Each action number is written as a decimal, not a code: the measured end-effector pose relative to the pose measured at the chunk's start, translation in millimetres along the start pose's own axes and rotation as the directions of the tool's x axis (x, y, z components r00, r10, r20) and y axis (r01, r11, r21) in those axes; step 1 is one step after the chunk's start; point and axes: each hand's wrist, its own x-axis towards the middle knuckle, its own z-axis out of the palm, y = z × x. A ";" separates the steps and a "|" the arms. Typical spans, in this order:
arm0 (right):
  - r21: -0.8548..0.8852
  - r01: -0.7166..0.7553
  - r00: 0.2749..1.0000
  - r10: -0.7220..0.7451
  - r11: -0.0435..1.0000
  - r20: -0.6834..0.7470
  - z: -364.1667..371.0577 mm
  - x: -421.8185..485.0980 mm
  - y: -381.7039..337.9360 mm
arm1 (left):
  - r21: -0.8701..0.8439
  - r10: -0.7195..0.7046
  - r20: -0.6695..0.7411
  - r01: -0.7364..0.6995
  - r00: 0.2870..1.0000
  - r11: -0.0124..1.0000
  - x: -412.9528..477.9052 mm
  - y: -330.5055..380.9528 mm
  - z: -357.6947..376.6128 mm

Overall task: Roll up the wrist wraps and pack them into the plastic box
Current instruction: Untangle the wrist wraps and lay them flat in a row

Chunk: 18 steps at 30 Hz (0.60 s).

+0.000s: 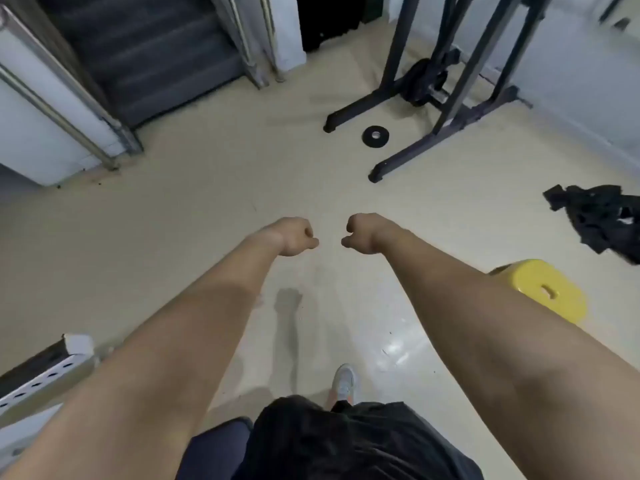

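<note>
- The left hand [294,237] and the right hand [363,233] are held out in front of the body at the ends of straight bare arms. They are close together but not touching.
- The fingers [306,233] of both hands are curled tight into fists. Neither fist has anything in it.
- A black, crumpled heap [602,220] lies on the floor [207,202] at the far right, well apart from both hands. It sits beyond a yellow stool [543,289]. Judging by the task, this is most likely the wrist wraps, though no single strap can be made out.
- No plastic box is in view, so I cannot tell where the rolls are to go.
- The wraps should be light, soft and floppy, with no stiffness of their own. Lifted from the middle, a strap would droop on both sides and tangle with the rest.
- It seems better to find one free end and pinch it between thumb and fingers. Draw that strap clear of the heap, then roll it from the end while the other hand keeps it taut.
- Fabric like this gives a sure grip and will not break. The likely trouble is a loose roll springing open, so the outer end wants pressing down firmly.
- A small weight plate [375,136] lies on the floor by the feet of a dark metal rack [450,109]. Grey stairs [156,57] rise at the upper left.
</note>
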 end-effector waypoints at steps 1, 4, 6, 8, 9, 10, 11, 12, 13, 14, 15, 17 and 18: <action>0.028 -0.029 1.000 0.029 0.999 -0.010 -6.9 -2.4 17.9 | 0.015 0.023 0.016 -0.023 1.000 1.000 9.9 18.1 -1.1; 0.106 -0.127 0.990 0.133 0.986 -0.042 -22.6 -15.9 73.2 | 0.102 0.092 0.050 -0.097 0.994 0.990 30.8 74.8 -5.9; 0.161 -0.191 0.979 0.200 0.968 -0.043 -28.0 -25.4 110.7 | 0.160 0.140 0.087 -0.152 0.986 0.975 45.0 114.1 -7.0; 0.222 -0.259 0.960 0.275 0.940 -0.046 -31.3 -36.8 146.2 | 0.209 0.189 0.127 -0.212 0.974 0.955 57.1 152.3 -5.3; 0.250 -0.291 0.949 0.312 0.923 -0.050 -31.2 -42.4 164.0 | 0.237 0.213 0.143 -0.242 0.967 0.941 64.7 170.6 -2.9; 0.276 -0.321 0.937 0.346 0.906 -0.048 -31.6 -49.2 180.3 | 0.261 0.235 0.158 -0.270 0.959 0.927 70.1 189.4 -0.9; 0.301 -0.346 0.926 0.376 0.889 -0.045 -30.9 -55.5 196.0 | 0.283 0.260 0.173 -0.301 0.950 0.911 75.1 208.5 1.7; 0.323 -0.375 0.913 0.407 0.869 -0.037 -30.8 -62.2 210.7 | 0.304 0.280 0.191 -0.327 0.941 0.895 80.7 226.6 4.8; 0.349 -0.393 0.901 0.431 0.851 -0.037 -29.8 -67.1 226.3 | 0.320 0.303 0.211 -0.358 0.929 0.877 86.1 244.6 9.0; 0.374 -0.412 0.888 0.458 0.831 -0.039 -29.7 -72.2 241.6 | 0.336 0.323 0.237 -0.389 0.916 0.858 90.7 263.0 13.5; 0.395 -0.432 0.874 0.485 0.810 -0.038 -29.6 -76.8 256.9 | 0.348 0.341 0.262 -0.417 0.903 0.839 95.5 281.4 18.4; 0.441 -0.470 0.843 0.537 0.765 -0.035 -29.9 -85.8 286.7 | 0.375 0.375 0.309 -0.474 0.874 0.796 106.2 317.0 28.9; 0.462 -0.481 0.829 0.558 0.745 -0.035 -30.6 -90.4 300.3 | 0.389 0.393 0.331 -0.504 0.858 0.771 110.8 334.9 34.2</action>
